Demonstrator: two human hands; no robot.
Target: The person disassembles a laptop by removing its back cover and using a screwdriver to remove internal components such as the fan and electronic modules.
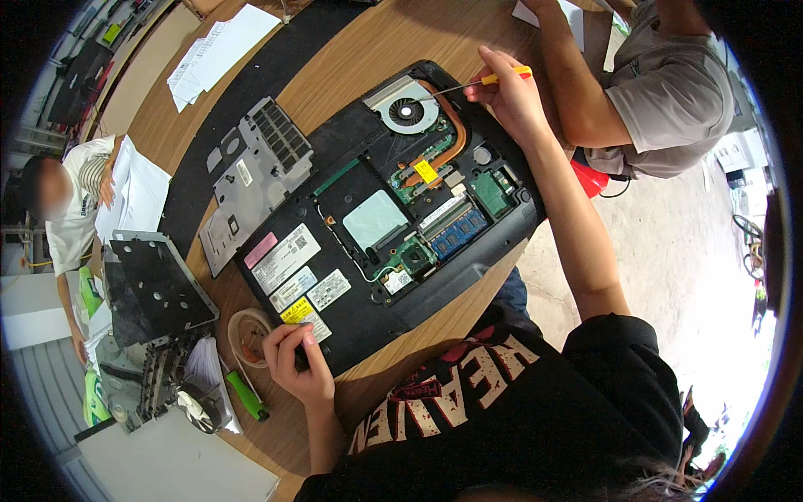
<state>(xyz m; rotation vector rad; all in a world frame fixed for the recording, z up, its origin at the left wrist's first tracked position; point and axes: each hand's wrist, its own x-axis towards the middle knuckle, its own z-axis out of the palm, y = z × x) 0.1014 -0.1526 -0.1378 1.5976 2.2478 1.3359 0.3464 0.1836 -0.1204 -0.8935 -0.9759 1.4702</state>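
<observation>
An opened laptop base (401, 309) lies upside down on the wooden table, its fan (406, 111), copper heat pipe (452, 151) and blue memory module (458, 233) exposed. My right hand (512, 99) grips a screwdriver (502, 76) by its yellow and orange handle. The thin shaft points left, and its tip is over the fan area; contact cannot be made out. At the laptop's near left corner, my left hand (303, 368) is closed on the edge, fingers curled and thumb against the stickered casing.
A detached grey bottom cover (251, 171) lies beyond the laptop. A round tub (249, 336) and green-handled tool (246, 396) sit left, near stacked computer parts (159, 289). Papers (219, 54) lie farther back. One person (669, 100) is at right, another (79, 201) at far left.
</observation>
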